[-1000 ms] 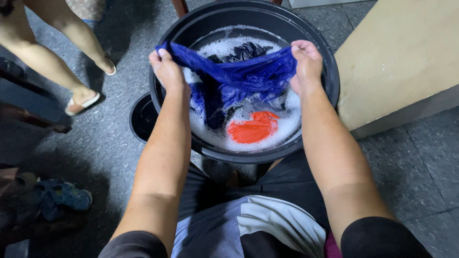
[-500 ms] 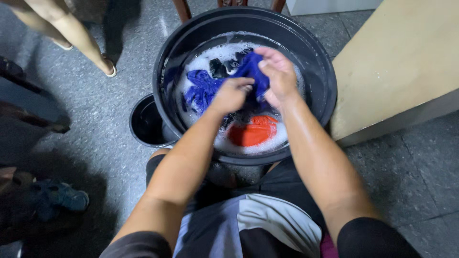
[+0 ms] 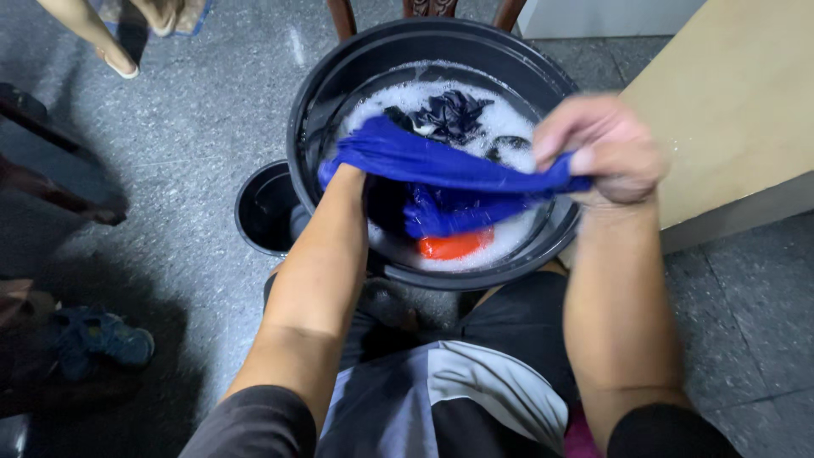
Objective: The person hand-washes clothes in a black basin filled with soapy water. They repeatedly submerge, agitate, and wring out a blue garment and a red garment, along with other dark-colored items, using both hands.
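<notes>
Both hands' fingers clenched on the blue cloth [image 3: 449, 165], right hand [image 3: 606, 148] blurred, left hand [image 3: 343, 174] mostly hidden, stretched over the soapy basin [image 3: 339, 64]; orange cloth [image 3: 454, 245] and dark cloth [image 3: 449, 110] soaking, unwrung.

Two black tubs: large tub [image 3: 564, 220] with suds, small tub [image 3: 254, 212] beside it on floor. Three garments in large tub: blue cloth [image 3: 449, 165], dark cloth [image 3: 449, 110], orange cloth [image 3: 454, 246]. Two hands: left hand [image 3: 343, 174] mostly hidden under blue cloth, right hand [image 3: 606, 148]. One blue shoe [image 3: 102, 339].
</notes>
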